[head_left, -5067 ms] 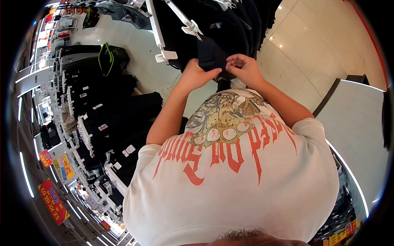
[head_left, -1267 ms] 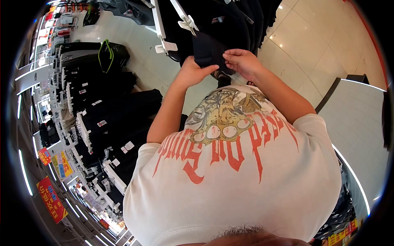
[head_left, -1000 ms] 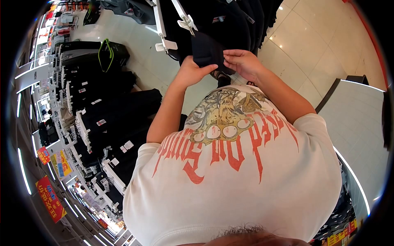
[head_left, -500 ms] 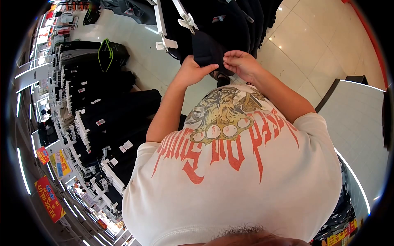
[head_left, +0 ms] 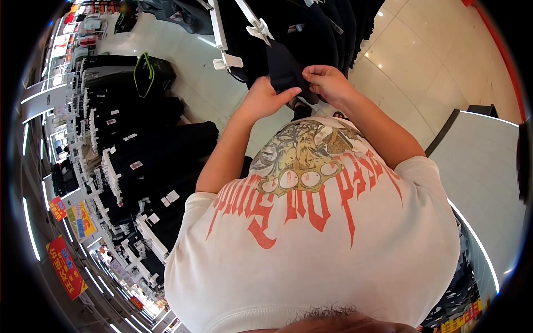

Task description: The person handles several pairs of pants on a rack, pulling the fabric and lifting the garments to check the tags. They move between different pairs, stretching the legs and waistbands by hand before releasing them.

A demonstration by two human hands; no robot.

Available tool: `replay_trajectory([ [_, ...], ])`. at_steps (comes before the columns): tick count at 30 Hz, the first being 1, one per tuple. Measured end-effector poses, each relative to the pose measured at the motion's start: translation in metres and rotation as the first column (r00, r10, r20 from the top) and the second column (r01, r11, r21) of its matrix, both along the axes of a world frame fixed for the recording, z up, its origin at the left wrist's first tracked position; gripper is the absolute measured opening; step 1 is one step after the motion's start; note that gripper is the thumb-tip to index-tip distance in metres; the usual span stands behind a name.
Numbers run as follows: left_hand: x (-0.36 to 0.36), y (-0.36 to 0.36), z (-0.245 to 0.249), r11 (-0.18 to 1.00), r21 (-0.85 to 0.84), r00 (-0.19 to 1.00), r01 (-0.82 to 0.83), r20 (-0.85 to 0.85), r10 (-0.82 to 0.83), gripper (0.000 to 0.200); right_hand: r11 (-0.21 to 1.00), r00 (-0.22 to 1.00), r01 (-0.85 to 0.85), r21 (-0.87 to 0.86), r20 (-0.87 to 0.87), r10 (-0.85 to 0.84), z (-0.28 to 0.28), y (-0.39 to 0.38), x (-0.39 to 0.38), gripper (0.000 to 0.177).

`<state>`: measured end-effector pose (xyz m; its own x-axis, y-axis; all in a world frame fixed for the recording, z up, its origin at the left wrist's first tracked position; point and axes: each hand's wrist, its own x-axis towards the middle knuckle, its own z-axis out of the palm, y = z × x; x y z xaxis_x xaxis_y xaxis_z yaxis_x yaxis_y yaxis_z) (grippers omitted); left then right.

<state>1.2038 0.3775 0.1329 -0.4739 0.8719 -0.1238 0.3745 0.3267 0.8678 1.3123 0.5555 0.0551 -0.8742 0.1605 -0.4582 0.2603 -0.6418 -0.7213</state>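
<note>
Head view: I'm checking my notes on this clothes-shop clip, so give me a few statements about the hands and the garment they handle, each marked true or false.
1. The left hand and the right hand both pinch the black garment with their fingers. True.
2. The black garment lies folded on a table. False: it hangs among other dark clothes.
3. The hangers just above the hands are white. True.
4. The person's T-shirt is plain black. False: it is white, with red lettering and a printed picture.
</note>
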Motion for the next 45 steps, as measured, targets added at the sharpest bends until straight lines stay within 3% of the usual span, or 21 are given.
replay_trajectory([
  [2, -0.002, 0.000, -0.003, 0.996, 0.086, 0.997, 0.033, -0.069, -0.027, 0.022, 0.999, 1.000, 0.010, 0.043, -0.023, -0.009, -0.003, 0.003, -0.001, 0.004],
  [5, 0.004, 0.008, -0.003, 0.955, 0.225, 0.977, -0.194, -0.048, 0.209, 0.024, 0.937, 0.990, 0.089, 0.337, -0.136, -0.045, -0.003, 0.004, -0.006, 0.014],
  [6, 0.005, 0.008, 0.000, 0.971, 0.166, 0.968, -0.171, -0.152, 0.197, 0.023, 0.885, 0.960, 0.217, 0.412, -0.255, -0.116, -0.003, 0.001, -0.009, 0.023],
  [8, 0.009, 0.011, 0.010, 0.988, 0.042, 0.924, -0.150, -0.348, 0.155, 0.021, 0.729, 0.845, 0.468, 0.499, -0.494, -0.204, 0.018, -0.009, -0.019, 0.042],
  [11, 0.011, 0.027, 0.018, 0.999, 0.011, 0.802, -0.053, -0.595, 0.049, 0.014, 0.337, 0.797, 0.573, 0.747, -0.604, -0.018, 0.059, -0.004, -0.028, 0.068],
  [12, 0.005, 0.028, 0.004, 0.999, 0.041, 0.760, -0.013, -0.648, 0.037, 0.013, 0.231, 0.796, 0.588, 0.775, -0.606, 0.005, 0.067, -0.004, -0.034, 0.063],
  [15, 0.004, 0.046, 0.013, 0.999, 0.027, 0.819, 0.029, -0.574, -0.008, 0.011, 0.438, 0.962, 0.258, 0.861, -0.272, -0.031, 0.097, 0.004, -0.034, 0.046],
  [16, 0.001, 0.050, 0.013, 0.998, 0.009, 0.815, 0.055, -0.578, -0.040, 0.016, 0.238, 0.920, 0.391, 0.889, -0.388, -0.063, 0.096, 0.008, -0.038, 0.037],
  [17, -0.002, 0.049, 0.013, 0.993, -0.075, 0.739, 0.095, -0.663, -0.121, 0.023, 0.180, 0.917, 0.399, 0.899, -0.391, -0.079, 0.096, 0.015, -0.038, 0.035],
  [19, 0.002, 0.045, 0.020, 0.967, -0.252, 0.736, 0.048, -0.646, -0.205, 0.035, 0.060, 0.919, 0.390, 0.919, -0.384, -0.090, 0.098, 0.027, -0.031, 0.033],
  [22, 0.009, 0.031, 0.011, 0.995, 0.033, 0.729, 0.098, -0.683, -0.049, 0.048, -0.033, 0.931, 0.342, 0.939, -0.343, -0.122, 0.096, 0.038, -0.024, 0.030],
  [25, 0.021, 0.021, 0.029, 0.977, 0.056, 0.831, 0.204, -0.537, -0.142, 0.054, -0.071, 0.930, 0.331, 0.941, -0.338, -0.144, 0.089, 0.042, -0.018, 0.028],
  [31, 0.031, 0.005, 0.043, 0.952, 0.127, 0.900, 0.280, -0.380, -0.214, 0.036, -0.113, 0.939, 0.268, 0.957, -0.286, -0.194, 0.078, 0.039, -0.007, 0.039],
  [33, 0.034, -0.011, 0.042, 0.961, 0.114, 0.933, 0.253, -0.293, -0.211, 0.032, -0.117, 0.942, 0.251, 0.961, -0.270, -0.201, 0.071, 0.034, 0.001, 0.050],
  [36, 0.008, -0.024, 0.030, 0.975, 0.150, 0.977, 0.165, -0.158, -0.141, 0.023, -0.243, 0.905, 0.322, 0.915, -0.373, -0.205, 0.071, 0.031, 0.001, 0.056],
  [39, -0.027, -0.042, 0.011, 0.968, 0.246, 0.985, 0.059, -0.171, -0.017, 0.021, -0.204, 0.867, 0.394, 0.896, -0.436, -0.240, 0.074, 0.017, 0.004, 0.055],
  [43, -0.073, -0.059, -0.016, 0.950, 0.296, 0.977, -0.103, -0.148, 0.152, 0.019, -0.275, 0.846, 0.483, 0.831, -0.524, -0.096, 0.090, -0.015, 0.008, 0.036],
  [45, -0.091, -0.064, -0.018, 0.937, 0.318, 0.980, -0.142, -0.089, 0.178, 0.019, -0.221, 0.838, 0.538, 0.813, -0.543, 0.040, 0.097, -0.036, 0.004, 0.027],
])
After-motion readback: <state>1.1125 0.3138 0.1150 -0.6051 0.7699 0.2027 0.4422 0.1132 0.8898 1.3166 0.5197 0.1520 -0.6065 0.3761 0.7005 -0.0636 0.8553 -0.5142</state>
